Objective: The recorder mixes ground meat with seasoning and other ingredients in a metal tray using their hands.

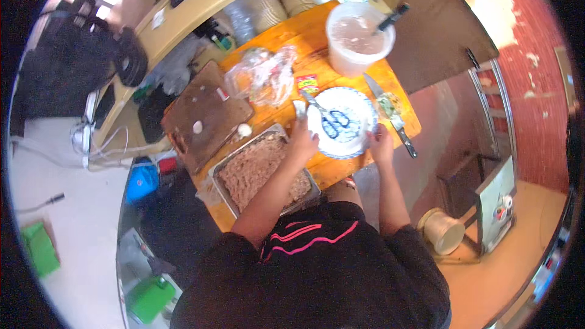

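A white plate with a blue pattern (356, 139) lies on the wooden table, with blue-handled scissors (336, 123) resting in it. At its left edge is my left hand (303, 139), near a small whitish item (300, 108) that I cannot name; whether the fingers grip it or the plate is unclear. My right hand (380, 145) touches or nearly touches the plate's right rim, its grip hard to tell. Below my left forearm sits a metal tray (222, 190) filled with minced meat (249, 171). A kitchen knife (406, 143) and another blade (374, 86) lie right of the plate.
Behind the plate are a red and yellow packet (307, 84), clear plastic bags (269, 75) and a white bucket (349, 61) of brownish liquid with a dark handle sticking out. A brown board (205, 114) lies at the left. A shelf (183, 16) runs along the back left.
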`<state>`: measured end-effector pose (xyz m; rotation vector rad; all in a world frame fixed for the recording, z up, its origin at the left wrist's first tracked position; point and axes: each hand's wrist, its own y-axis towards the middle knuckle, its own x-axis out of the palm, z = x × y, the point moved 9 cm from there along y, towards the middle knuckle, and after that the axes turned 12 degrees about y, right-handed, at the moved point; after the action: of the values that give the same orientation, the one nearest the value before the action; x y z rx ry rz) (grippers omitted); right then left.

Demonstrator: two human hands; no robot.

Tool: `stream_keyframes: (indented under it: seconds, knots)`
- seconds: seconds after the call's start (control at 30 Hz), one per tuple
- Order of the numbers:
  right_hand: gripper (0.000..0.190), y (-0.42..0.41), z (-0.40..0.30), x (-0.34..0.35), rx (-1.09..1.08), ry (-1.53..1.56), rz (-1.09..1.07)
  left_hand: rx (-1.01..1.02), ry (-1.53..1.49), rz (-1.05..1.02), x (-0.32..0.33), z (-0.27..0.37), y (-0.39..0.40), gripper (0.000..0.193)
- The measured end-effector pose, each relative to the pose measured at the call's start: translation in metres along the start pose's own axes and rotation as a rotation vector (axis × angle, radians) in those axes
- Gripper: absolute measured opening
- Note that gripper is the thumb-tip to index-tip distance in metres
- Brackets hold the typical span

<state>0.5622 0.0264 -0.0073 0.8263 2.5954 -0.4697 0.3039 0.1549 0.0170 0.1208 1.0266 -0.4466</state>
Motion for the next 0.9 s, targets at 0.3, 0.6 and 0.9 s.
stream_keyframes:
  seconds: [0.3,0.6,0.9]
  knots:
    - [0.041,-0.021,-0.072,-0.022,-0.394,-0.319,0.155,-0.043,-0.317,-0.048,-0.081,-0.032,-0.030,0.052]
    - [0.036,-0.084,-0.142,0.170,-0.525,-0.093,-0.660,-0.550,0.353,0.450,-0.163,-0.224,-0.230,0.037]
    - [0.048,-0.084,-0.109,0.214,-0.172,-0.232,-0.794,-0.699,-0.174,0.207,-0.101,-0.250,-0.277,0.038]
